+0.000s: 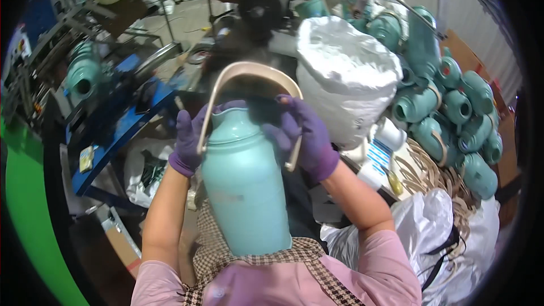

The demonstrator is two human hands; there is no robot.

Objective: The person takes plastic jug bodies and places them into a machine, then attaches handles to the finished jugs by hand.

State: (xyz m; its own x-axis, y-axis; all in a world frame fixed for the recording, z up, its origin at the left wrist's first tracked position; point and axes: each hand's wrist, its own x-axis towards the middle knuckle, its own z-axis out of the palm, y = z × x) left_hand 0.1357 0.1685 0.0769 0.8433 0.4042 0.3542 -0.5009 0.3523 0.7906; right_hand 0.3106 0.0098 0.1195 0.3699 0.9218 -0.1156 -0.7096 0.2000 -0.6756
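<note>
1. Hand state: the left hand (188,143) in a purple glove is closed over the left shoulder of the teal jug body (245,178), pinning the left end of the beige carry handle (253,92) against it. The right hand (306,139), also gloved, is curled round the right leg of the handle, fingers pinching it near its free lower end.
2. Location of the work: the jug stands upright between both hands, base against the person's lap, handle arching above its neck.
3. Hazard, handle: the right end appears unseated (it hangs outside the jug wall). If the bowed strip is released, it is likely to spring outward and slip from the glove.
4. Hazard, jug: support comes from the lap and two grips only. A hard push on one side could tip the body toward the left hand.
5. Surface: no bench shows under the hands; a checked apron (218,249) carries the jug.
6. Room: beyond the right hand stands a full white sack (345,73), then a pile of teal jug bodies (453,113) and loose beige handles (430,178). Beyond the left hand, a blue machine frame (122,127).
</note>
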